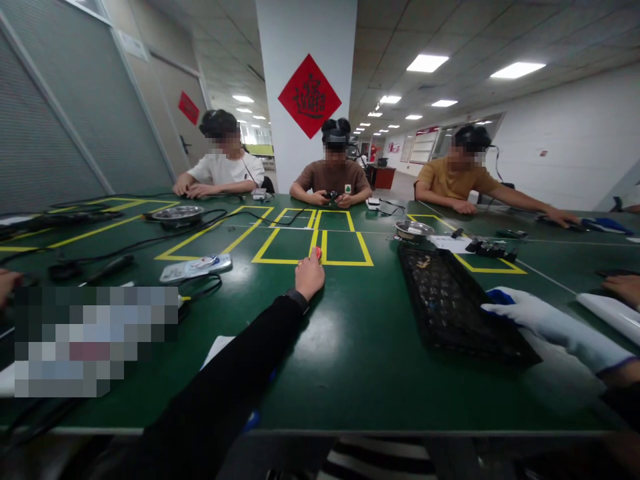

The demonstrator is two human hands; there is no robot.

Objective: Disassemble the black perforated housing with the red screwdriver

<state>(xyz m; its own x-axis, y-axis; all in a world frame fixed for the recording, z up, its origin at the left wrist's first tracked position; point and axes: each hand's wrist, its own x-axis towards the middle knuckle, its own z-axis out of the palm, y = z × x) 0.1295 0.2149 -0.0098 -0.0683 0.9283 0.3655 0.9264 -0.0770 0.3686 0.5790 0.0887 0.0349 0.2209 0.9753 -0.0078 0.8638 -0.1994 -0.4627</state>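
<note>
My left hand, bare and in a black sleeve with a dark wristband, reaches to the middle of the green table. Its fingers are closed over a small red object, whose kind I cannot make out. On the right, my right hand wears a white glove with blue fingertips. It grips the right edge of a black tray, which has rows of hollows. A few small tan pieces lie at the tray's far end. The fingers under the tray's edge are hidden.
Yellow tape marks rectangles on the table. A phone, cables and a metal bowl lie left; another bowl, paper and black parts lie right. Several people sit around the table.
</note>
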